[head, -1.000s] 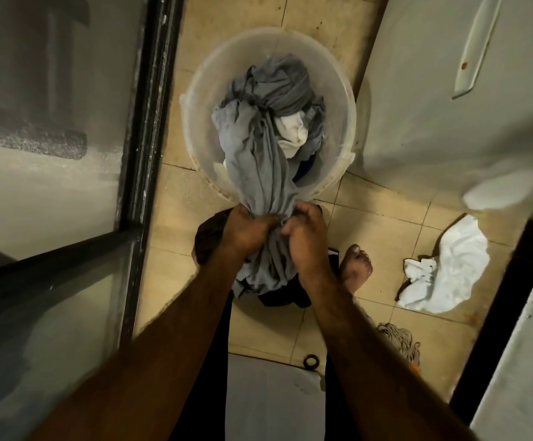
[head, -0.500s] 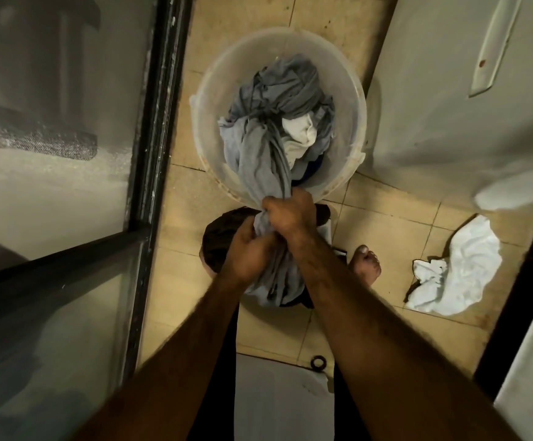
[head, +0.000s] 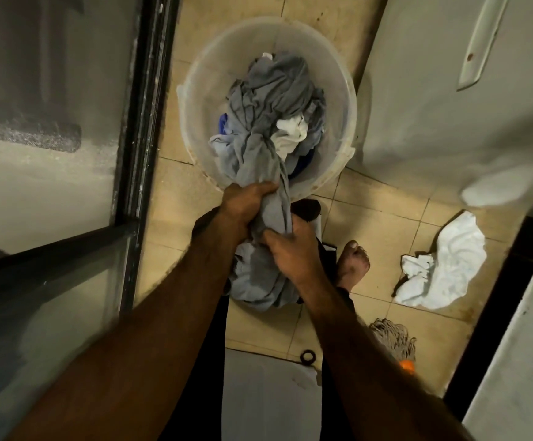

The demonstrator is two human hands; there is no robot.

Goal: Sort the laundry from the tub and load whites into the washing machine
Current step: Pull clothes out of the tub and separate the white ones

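Fingers of our left hand (head: 245,205) and right hand (head: 291,253) clench the grey garment (head: 256,160) trailing from the tub (head: 200,90) at twelve o'clock.

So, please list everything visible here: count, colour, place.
tub: one, translucent, on the floor, top centre
grey garment: one, grey, trailing from tub over near rim
white garment: one, white, inside tub
blue cloth: some, blue, inside tub, mostly covered
white cloth: one, white, floor, right
mop head: one, beige, floor, lower right
glass door: one, dark frame, left
bare foot: one, floor, centre
left hand: one, grips grey garment
right hand: one, grips grey garment, nearer
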